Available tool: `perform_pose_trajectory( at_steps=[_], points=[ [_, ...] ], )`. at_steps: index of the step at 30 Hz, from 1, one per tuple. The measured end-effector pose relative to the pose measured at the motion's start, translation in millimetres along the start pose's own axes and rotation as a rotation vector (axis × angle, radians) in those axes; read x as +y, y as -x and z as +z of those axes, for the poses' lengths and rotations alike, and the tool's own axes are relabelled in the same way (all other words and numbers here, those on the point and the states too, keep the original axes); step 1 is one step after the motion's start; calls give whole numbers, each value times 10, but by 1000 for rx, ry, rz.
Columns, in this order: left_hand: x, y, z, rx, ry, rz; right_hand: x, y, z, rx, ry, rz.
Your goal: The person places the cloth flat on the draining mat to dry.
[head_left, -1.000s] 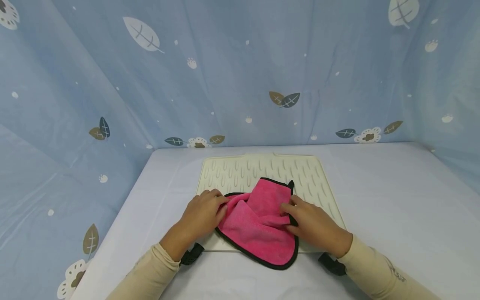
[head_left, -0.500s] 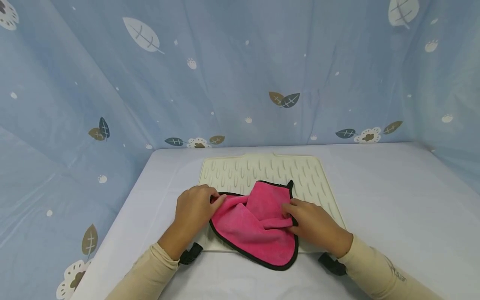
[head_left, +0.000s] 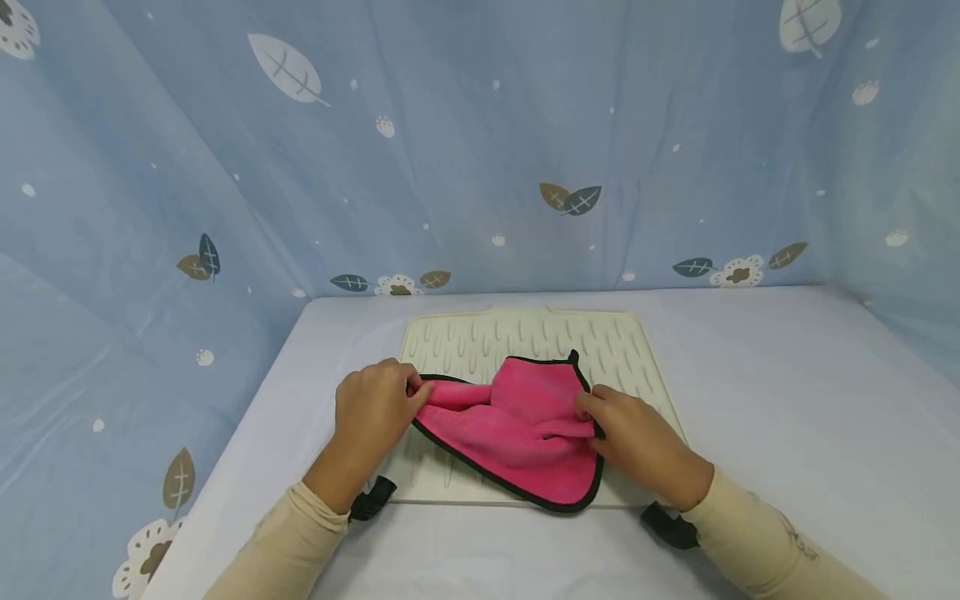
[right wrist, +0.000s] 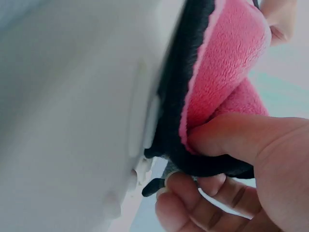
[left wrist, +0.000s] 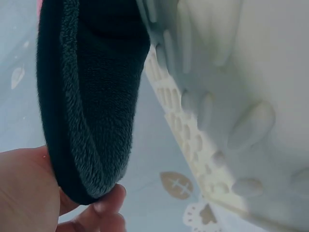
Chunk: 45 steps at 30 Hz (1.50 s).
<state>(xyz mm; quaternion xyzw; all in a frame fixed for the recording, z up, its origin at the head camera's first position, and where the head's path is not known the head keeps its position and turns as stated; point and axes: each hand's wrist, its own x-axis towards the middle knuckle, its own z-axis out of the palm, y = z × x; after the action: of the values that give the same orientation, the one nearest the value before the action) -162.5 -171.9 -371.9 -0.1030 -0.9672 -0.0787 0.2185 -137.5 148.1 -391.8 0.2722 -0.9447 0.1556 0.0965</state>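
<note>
A pink plush cloth [head_left: 517, 433] with black edging is stretched between both hands over a cream ridged mat [head_left: 442, 342]. At its left end my left hand [head_left: 375, 404] pinches the edge between thumb and fingers. On the opposite side my right hand [head_left: 637, 437] grips the black border, thumb on the pink face. Seen from the left wrist, the cloth's dark grey underside [left wrist: 104, 82] hangs beside the mat. In the right wrist view the thumb [right wrist: 231, 137] presses into the pink pile, the fingers lying beneath the border. A small black loop sticks up at the cloth's far corner.
The mat lies on a white-covered table [head_left: 787, 400]. Blue fabric [head_left: 480, 150] printed with leaves and flowers hangs behind and to the left. Black wrist straps [head_left: 371, 500] show below each hand.
My left hand has shifted left and slightly away with its edge, drawing the cloth wider. The near edge has risen off the table onto the mat's area. My right hand moved slightly right.
</note>
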Motion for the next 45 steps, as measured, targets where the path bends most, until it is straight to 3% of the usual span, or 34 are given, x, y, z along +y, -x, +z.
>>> perform_pose_trajectory(
  at_steps=[4,8,13,18,25,31,37,41,45],
  points=[
    [-15,-32,-32,-41,-30,-11,26,-18,-63,-15,-3,27],
    [-10,-23,-48,-185,-69,-21,42,-14,-90,-89,-21,71],
    [-3,33,3,-314,-110,44,71,-4,-118,-177,-72,127],
    [14,69,79,-351,-30,96,115,-2,-158,-216,-173,127],
    [44,131,169,-448,126,210,171,-19,-97,-165,-257,71],
    [76,156,178,-450,195,248,179,-11,-61,-99,-227,10],
    [78,162,188,-412,197,289,163,9,-35,-64,-214,-55],
    [72,139,208,-367,187,324,147,2,-48,-83,-246,-47],
    [64,129,226,-367,192,332,139,1,-56,-119,-256,-27]
  ],
)
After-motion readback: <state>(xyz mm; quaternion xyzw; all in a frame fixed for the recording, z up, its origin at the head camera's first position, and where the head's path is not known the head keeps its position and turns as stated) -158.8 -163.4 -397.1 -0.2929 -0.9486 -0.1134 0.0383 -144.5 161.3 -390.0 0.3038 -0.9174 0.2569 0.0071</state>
